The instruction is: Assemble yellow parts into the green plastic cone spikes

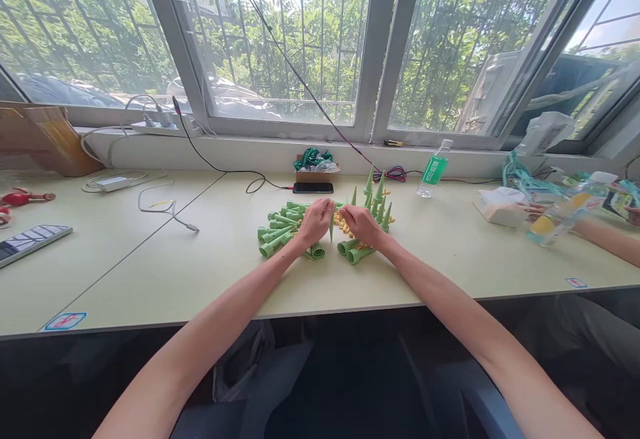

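Well, your left grip (316, 221) pinches a green spike (331, 228), right grip (362, 223) unclear. Bumps could roll tubes (359, 254) off the table's front edge (345, 308).

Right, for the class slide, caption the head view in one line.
Left hand holds a green spike tip-down beside the right hand, with yellow pieces on the table.

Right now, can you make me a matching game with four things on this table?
Column one
1. black phone in the middle
2. small pieces
3. red objects
4. green-labelled bottle

Column two
A. yellow, among green cones
B. clear, with a white cap
C. in front of a small cardboard box
D. at the left end of the table

Right pairs: 1-C, 2-A, 3-D, 4-B
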Tool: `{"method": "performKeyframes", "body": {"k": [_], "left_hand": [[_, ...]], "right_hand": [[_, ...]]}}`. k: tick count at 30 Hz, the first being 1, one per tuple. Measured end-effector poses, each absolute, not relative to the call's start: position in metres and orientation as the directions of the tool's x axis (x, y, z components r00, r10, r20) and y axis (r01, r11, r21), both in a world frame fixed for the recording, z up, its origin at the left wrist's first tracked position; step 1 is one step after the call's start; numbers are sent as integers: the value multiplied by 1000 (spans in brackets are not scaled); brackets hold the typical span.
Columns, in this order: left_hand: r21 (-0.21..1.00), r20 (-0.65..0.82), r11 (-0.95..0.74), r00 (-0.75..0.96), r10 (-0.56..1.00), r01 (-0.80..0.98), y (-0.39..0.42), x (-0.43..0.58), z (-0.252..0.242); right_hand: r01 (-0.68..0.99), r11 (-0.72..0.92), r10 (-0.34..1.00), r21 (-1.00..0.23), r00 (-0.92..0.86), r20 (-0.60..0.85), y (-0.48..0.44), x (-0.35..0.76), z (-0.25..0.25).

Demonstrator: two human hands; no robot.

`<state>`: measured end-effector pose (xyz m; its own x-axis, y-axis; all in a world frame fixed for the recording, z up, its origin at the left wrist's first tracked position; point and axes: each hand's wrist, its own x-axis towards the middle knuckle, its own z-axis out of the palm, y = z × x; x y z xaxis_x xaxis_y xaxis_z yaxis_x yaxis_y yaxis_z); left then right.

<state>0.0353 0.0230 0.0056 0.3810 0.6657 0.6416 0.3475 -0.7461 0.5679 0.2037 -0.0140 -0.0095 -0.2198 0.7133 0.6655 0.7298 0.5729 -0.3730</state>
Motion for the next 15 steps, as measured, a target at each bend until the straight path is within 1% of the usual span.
{"method": "performKeyframes", "body": {"k": [3, 7, 15], "left_hand": [[627, 593, -694, 362, 719, 353, 25, 34, 6], [675, 559, -654, 341, 756, 343, 26, 32, 7], [668, 558, -663, 361, 747, 338, 26, 33, 5]], "right_hand": [[682, 602, 706, -415, -213, 675, -15, 202, -9], [647, 628, 697, -432, -221, 683, -15, 201, -9], [650, 627, 698, -428, -226, 680, -11, 203, -12]]}}
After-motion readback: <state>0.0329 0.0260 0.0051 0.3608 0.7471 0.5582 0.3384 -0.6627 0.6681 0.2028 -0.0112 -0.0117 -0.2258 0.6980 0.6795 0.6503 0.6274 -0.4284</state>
